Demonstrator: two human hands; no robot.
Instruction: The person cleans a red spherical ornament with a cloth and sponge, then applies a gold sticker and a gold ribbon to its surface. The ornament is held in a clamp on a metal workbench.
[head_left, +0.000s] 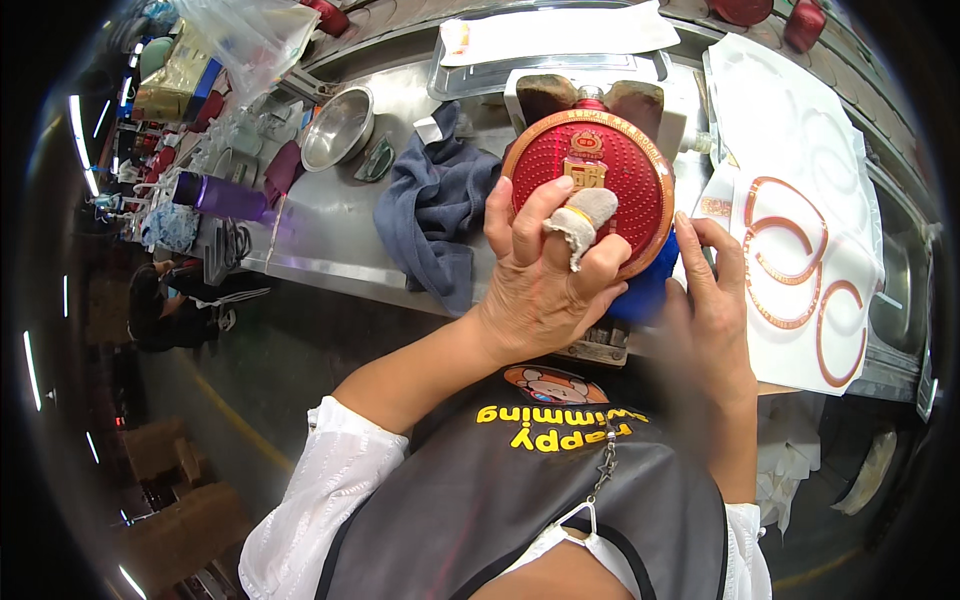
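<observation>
A round red glass bottle (637, 191) with a studded face, a gold emblem and a gold-lettered rim strip leans in a white holder (679, 112) with dark padded blocks. Its metal-coloured neck points away from me. My left hand (544, 277) lies across the lower left of the face, steadying it. A cloth finger cover (589, 210), held by a yellow band, wraps one of its fingers. My right hand (712, 300) is beside the lower right rim, index fingertip at the edge, fingers apart. Blue cloth or padding (649, 289) shows beneath the bottle.
White backing sheets (795, 135) with curved red-and-gold strips (821, 292) lie at right. A blue-grey towel (442, 195), a metal bowl (339, 129) and a purple bottle (229, 196) are at left. A clear tray (480, 86) lies behind the holder; another person (180, 300) is far left.
</observation>
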